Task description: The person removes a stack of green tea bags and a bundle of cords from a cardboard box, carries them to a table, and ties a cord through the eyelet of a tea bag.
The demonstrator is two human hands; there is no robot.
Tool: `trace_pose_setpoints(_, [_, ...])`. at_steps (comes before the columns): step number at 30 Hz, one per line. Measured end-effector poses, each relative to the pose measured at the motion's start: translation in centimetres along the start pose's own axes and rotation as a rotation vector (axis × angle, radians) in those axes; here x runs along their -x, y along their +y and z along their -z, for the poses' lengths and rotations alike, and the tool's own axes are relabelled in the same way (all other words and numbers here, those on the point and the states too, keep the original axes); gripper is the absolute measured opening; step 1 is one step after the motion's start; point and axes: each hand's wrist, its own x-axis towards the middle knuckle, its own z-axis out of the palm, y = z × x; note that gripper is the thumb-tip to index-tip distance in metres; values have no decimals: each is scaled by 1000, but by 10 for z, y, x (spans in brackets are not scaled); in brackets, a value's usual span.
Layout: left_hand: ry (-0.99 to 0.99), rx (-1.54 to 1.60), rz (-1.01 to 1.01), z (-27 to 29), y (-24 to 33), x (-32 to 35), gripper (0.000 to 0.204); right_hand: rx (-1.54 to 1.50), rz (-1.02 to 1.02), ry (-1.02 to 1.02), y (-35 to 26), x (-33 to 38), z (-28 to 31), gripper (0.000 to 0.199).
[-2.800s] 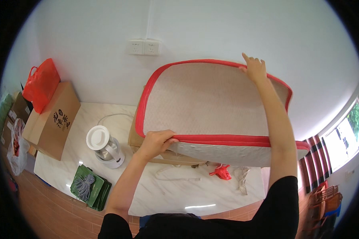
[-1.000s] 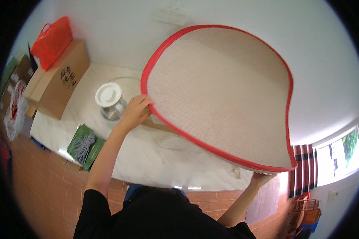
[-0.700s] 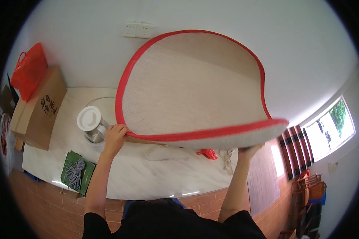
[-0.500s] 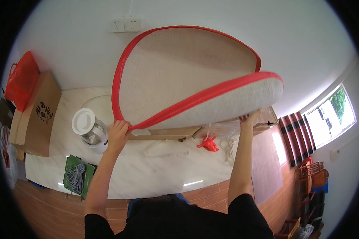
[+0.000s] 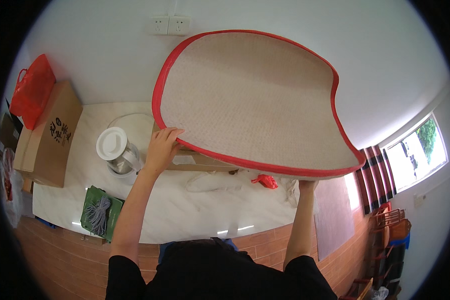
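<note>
A large beige, fine-textured mat (image 5: 250, 100) with a red fabric edge is held up in front of me, its sheet curved and its right side bending down. My left hand (image 5: 163, 146) grips the red edge at the lower left, the thumb and fingers closed over it. Beneath the lower right edge, my right hand (image 5: 308, 186) holds the mat from below, with most of its fingers hidden behind it. Under the mat, a long cardboard box (image 5: 197, 161) lies on the table, mostly covered from view.
On the white marble-look table (image 5: 185, 220) are a white-lidded clear kettle (image 5: 117, 150), a green bag (image 5: 101, 212) with grey cord, and a small red plastic bag (image 5: 266, 181). A cardboard carton (image 5: 52, 135) bears a red bag (image 5: 33, 92). Chairs (image 5: 392, 225) stand at right.
The mat's front side, folded up toward its far part before, has swung down and opened out, showing its whole inner face. My right hand has moved lower and under the edge.
</note>
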Motion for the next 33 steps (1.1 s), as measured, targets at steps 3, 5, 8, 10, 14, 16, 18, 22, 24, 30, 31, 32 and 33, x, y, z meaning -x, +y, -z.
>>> trace_pose_setpoints(3, [-6,50,11,-1,-1,3,46,39,-126,53,0,2,22,50])
trace_pose_setpoints(5, [46,44,16,3,-10,18,49,86,-244,132,17,15,12,52])
trace_pose_setpoints(8, [189,11,34,2,-7,38,57,84,-407,-25,54,58,12,62])
trace_pose_setpoints(10, [263,65,121,9,15,56,68,178,-575,-44,90,113,-14,60])
trace_pose_setpoints(14, [28,406,-158,17,99,130,59,-896,-1331,-571,147,290,-123,57])
trace_pose_setpoints(16, [-16,387,92,20,77,194,57,-329,-1248,-1050,143,378,-187,63])
trace_pose_setpoints(18, [-2,370,407,21,40,269,54,-78,-1454,-987,141,410,-215,62])
trace_pose_setpoints(22, [62,-261,962,88,-12,432,33,-43,-1615,-1319,79,441,-288,51])
trace_pose_setpoints(24, [443,-51,1252,101,1,491,31,259,-1138,-1639,102,454,-315,44])
trace_pose_setpoints(30, [911,334,1444,64,-10,537,47,921,-382,-1571,311,477,-355,52])
trace_pose_setpoints(31, [945,349,1474,53,-20,542,55,973,-265,-1585,342,482,-359,60])
trace_pose_setpoints(32, [933,425,1580,52,-27,526,63,1035,-139,-1569,374,477,-361,68])
trace_pose_setpoints(33, [951,514,1624,50,-35,513,73,1103,-97,-1550,402,474,-363,79])
